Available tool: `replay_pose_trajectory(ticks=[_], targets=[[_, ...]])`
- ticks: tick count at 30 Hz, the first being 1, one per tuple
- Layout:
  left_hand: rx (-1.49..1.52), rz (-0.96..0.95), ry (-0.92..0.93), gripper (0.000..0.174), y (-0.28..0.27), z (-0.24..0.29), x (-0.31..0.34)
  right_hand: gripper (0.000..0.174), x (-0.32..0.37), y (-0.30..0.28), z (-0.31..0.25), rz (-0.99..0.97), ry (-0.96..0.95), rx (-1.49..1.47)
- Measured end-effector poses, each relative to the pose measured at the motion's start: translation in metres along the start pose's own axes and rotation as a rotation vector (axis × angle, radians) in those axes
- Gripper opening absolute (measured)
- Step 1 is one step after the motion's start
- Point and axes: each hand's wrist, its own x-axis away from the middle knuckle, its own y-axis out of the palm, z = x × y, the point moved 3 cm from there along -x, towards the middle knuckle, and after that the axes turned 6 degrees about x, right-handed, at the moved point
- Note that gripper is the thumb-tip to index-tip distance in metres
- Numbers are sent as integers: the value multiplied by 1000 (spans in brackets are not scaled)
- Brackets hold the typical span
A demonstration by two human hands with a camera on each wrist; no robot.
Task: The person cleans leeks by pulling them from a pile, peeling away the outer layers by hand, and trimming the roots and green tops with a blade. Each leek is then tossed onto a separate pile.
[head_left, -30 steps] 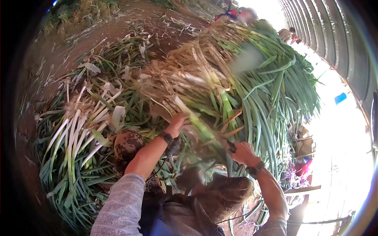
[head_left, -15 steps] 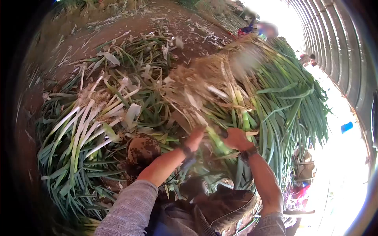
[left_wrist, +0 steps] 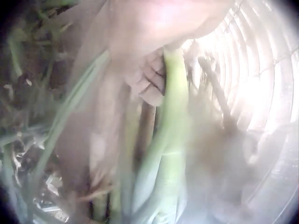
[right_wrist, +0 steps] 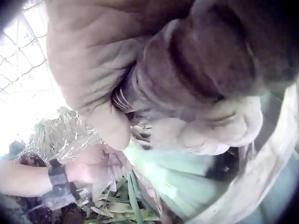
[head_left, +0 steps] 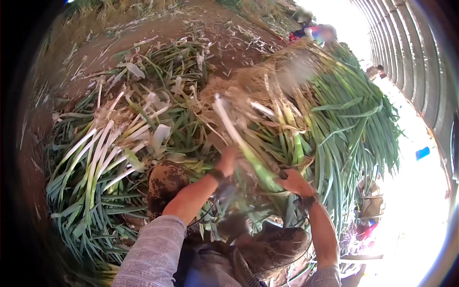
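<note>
A thick leek (head_left: 246,149), white above and green below, slants between the two hands. My left hand (head_left: 228,161) is at its left side; in the left wrist view, curled fingers (left_wrist: 152,79) lie against the green stalk (left_wrist: 174,116), whose upper part runs under the palm. At the leek's lower green end, my right hand (head_left: 294,182) curls round a dark object (head_left: 283,175). The right wrist view shows this dark, ridged object (right_wrist: 187,65) against the palm, with thumb and fingers (right_wrist: 201,135) over pale green leaves (right_wrist: 173,179). What the object is, I cannot tell.
Leeks with white stalks (head_left: 100,153) lie at left. A large heap of green leaves (head_left: 344,110) with dry roots (head_left: 244,81) fills the right and back. Loose trimmings (head_left: 181,62) cover brown soil (head_left: 191,19). A knee (head_left: 165,184) is beside the left forearm. Another person (head_left: 311,33) is far back.
The white end of the leek now stands out clear above my left hand, which has moved slightly left and down. My right hand has shifted a little right and down since half a second ago.
</note>
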Motion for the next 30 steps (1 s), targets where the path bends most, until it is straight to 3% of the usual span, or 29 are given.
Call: replay_pose_trajectory(ticks=[1,3,5,7,9,11,13,15,17,19,20,21,23,26,29,30], targets=[[-307,-113,224,30,-4,13,-4,56,8,6,6,-49,4,3],[331,181,-184,27,-10,37,-21,54,24,14,13,-9,-61,-8],[307,152,-136,22,-12,58,-13,50,42,12,6,-161,-4,-154],[278,100,-166,22,-6,69,-13,43,49,21,10,-106,-15,-273],[78,228,-164,23,-1,80,-11,42,48,31,17,11,-70,-274],[29,149,-119,28,-8,87,-7,45,39,50,28,51,-88,-224],[-652,408,250,32,-17,100,-18,50,36,59,33,122,-90,-172],[-706,443,396,29,-5,114,-16,54,33,65,33,81,-25,-133],[-783,478,420,26,-10,119,-26,54,36,58,32,120,-25,-218],[-528,524,297,28,-9,133,-32,51,41,54,28,104,-84,-208],[-569,587,309,29,-15,139,-40,51,42,53,28,121,-78,-222],[-462,548,163,25,-19,145,-49,50,43,54,28,131,-83,-203],[-186,428,73,28,25,168,-36,50,48,52,27,148,-84,-192],[-14,303,-17,46,2,170,-64,50,54,48,25,171,-112,-223],[26,193,113,46,22,174,-53,49,45,56,28,133,-123,-158],[-71,219,181,45,9,164,-61,45,45,55,30,263,-131,-159]])
